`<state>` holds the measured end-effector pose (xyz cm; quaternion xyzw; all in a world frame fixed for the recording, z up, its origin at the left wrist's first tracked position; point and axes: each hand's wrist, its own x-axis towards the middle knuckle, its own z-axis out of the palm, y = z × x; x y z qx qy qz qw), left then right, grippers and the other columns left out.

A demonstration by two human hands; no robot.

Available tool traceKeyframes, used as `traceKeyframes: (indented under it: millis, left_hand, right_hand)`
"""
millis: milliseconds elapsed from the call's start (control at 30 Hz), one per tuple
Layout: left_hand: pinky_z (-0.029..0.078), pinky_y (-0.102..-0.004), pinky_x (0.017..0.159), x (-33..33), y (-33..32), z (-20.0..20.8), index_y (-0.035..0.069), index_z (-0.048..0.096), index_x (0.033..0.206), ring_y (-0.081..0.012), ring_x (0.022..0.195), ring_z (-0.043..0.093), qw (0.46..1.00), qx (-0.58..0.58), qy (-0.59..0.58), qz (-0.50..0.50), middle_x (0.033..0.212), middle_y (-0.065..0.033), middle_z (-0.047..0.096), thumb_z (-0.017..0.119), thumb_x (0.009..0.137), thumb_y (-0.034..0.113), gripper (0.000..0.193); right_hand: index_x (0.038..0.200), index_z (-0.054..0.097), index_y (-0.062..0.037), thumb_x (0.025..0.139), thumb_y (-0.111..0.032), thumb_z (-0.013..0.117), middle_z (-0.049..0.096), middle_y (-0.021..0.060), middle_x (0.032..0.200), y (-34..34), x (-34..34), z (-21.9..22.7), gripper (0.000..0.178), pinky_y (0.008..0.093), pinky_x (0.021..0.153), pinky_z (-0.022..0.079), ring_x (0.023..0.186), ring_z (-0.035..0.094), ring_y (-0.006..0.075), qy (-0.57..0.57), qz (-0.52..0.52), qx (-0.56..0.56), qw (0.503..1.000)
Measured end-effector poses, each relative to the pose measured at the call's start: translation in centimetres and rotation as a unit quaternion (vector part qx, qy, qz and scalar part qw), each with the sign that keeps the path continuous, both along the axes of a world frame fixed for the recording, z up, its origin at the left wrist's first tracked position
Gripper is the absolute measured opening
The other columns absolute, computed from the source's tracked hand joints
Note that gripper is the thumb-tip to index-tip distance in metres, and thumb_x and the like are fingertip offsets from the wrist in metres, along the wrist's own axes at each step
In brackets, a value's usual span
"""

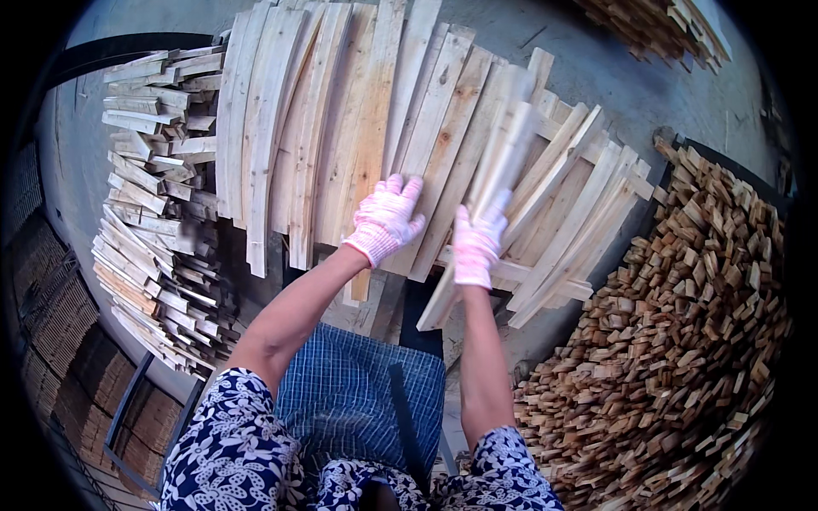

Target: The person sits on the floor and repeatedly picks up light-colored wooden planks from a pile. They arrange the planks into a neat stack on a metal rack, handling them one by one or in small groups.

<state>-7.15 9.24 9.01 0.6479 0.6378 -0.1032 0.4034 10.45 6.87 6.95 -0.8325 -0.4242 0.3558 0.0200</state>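
Both hands wear pink and white knitted gloves. My left hand (385, 221) lies on the pale wooden boards (368, 119) of a broad pile, its thumb apart from the fingers. To its right, my right hand (478, 243) is closed round a narrow wooden plank (504, 153). That plank slants over the pile, its far end smeared by motion and its near end jutting out below the hand. Several thin strips (558, 170) lie crooked at the pile's right side, some across others.
A stack of short wooden pieces (149, 183) stands left of the pile. At the right rises a large heap of sticks, ends showing (673, 341). More timber (665, 25) lies at the far right on the grey floor (596, 77). Blue checked cloth (358, 392) covers my lap.
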Motion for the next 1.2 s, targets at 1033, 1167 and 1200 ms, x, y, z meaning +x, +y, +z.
traceKeyframes:
  millis: [1033,1167,1200]
  left_hand:
    - [0.036,-0.0609,0.098,2.1,-3.8,-6.6,0.016,0.048,0.144,-0.0345,0.14,0.042,0.936,0.255,-0.065,-0.234,0.154,-0.0145,0.042,0.077,0.076,0.039,0.077]
    - [0.032,-0.0685,0.103,7.2,-3.1,-4.8,0.016,0.044,0.146,-0.0401,0.137,0.042,0.981,0.176,-0.021,-0.084,0.148,-0.0208,0.044,0.073,0.079,0.042,0.078]
    - [0.03,-0.0695,0.104,8.5,-3.2,-5.3,0.017,0.042,0.148,-0.042,0.136,0.042,0.984,0.178,-0.001,-0.032,0.146,-0.0215,0.044,0.071,0.081,0.039,0.076]
  right_hand:
    - [0.162,0.013,-0.0066,0.089,-0.027,0.074,0.026,0.023,0.163,1.6,12.0,2.0,0.097,0.0406,0.123,0.024,0.149,0.031,0.0357,-0.027,-0.089,0.102,0.99]
    - [0.163,0.015,-0.0139,0.09,-0.023,0.071,0.041,0.0295,0.147,-0.2,16.5,2.4,0.093,0.0473,0.115,0.037,0.133,0.047,0.0438,-0.175,-0.119,-0.058,0.976]
    - [0.162,0.014,-0.0111,0.091,-0.023,0.069,0.037,0.0275,0.152,0.9,15.8,2.8,0.091,0.0457,0.118,0.034,0.138,0.043,0.0416,-0.13,-0.127,-0.015,0.983]
